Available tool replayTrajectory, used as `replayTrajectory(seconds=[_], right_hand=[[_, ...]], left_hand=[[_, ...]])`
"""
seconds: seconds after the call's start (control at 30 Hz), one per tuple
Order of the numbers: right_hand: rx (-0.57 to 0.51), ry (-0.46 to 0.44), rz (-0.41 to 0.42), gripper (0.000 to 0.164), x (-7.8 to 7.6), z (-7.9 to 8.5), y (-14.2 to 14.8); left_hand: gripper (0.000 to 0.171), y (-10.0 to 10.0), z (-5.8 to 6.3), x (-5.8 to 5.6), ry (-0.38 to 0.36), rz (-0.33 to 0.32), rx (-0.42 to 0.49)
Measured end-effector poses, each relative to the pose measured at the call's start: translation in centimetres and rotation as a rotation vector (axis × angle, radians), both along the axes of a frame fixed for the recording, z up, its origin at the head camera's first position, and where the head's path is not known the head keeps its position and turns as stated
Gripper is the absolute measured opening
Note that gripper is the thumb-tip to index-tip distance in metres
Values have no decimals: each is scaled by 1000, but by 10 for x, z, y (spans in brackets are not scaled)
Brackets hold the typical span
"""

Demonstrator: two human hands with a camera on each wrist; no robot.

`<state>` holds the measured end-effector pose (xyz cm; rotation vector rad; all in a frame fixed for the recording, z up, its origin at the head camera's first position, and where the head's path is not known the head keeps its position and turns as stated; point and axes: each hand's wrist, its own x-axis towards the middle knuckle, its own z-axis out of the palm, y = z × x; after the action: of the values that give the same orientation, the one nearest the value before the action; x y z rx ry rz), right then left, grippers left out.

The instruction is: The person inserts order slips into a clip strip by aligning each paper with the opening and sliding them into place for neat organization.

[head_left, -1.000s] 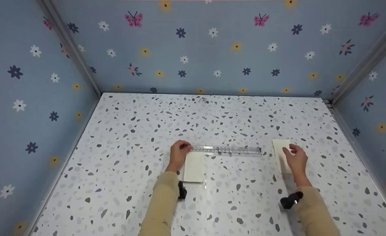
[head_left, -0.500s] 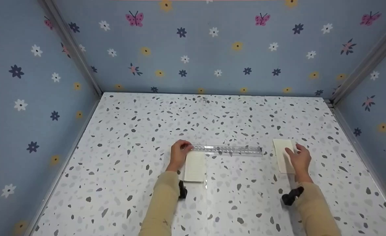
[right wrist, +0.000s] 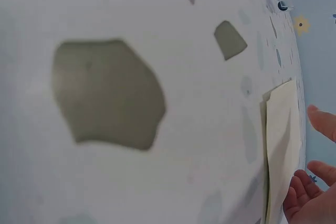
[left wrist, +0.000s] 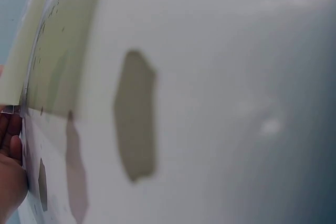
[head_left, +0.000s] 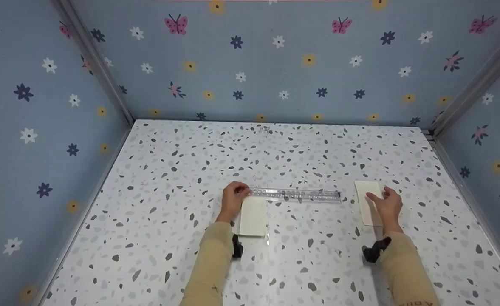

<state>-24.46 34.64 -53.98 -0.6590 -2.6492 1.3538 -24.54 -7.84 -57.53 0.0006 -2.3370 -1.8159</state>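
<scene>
A long clear plastic strip [head_left: 303, 195] with rows of round shapes along it lies across the middle of the table. At its left end my left hand [head_left: 233, 201] pinches it between thumb and curled fingers. Just below the strip, beside that hand, is a cream paper pad [head_left: 252, 216]. A second cream paper pad [head_left: 365, 199], slightly tilted, lies to the right of the strip. Over this pad's right side is my right hand [head_left: 389, 208], its thumb and forefinger spread apart. In the right wrist view, the lower fingers [right wrist: 300, 188] are beside the pad's edge.
The white speckled table [head_left: 182, 161] is bounded by blue flowered panels [head_left: 275, 63] at the back and both sides. A black wrist camera [head_left: 376, 250] sits on the right forearm, another black camera [head_left: 237, 246] on the left.
My right hand shifts slightly right, then its thumb moves back over the paper pad. The left hand and the plastic strip stay in place.
</scene>
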Motion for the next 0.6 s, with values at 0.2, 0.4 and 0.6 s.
replayTrajectory(seconds=[0.2, 0.4, 0.6], right_hand=[[41, -5, -10, 68, -3, -4, 0], [46, -9, -20, 68, -4, -8, 0], [34, -5, -31, 65, -4, -12, -1]], left_hand=[[11, 0, 1, 0, -8, -6, -7], [11, -1, 1, 0, -5, -7, -9], [11, 0, 1, 0, -6, -3, -12]])
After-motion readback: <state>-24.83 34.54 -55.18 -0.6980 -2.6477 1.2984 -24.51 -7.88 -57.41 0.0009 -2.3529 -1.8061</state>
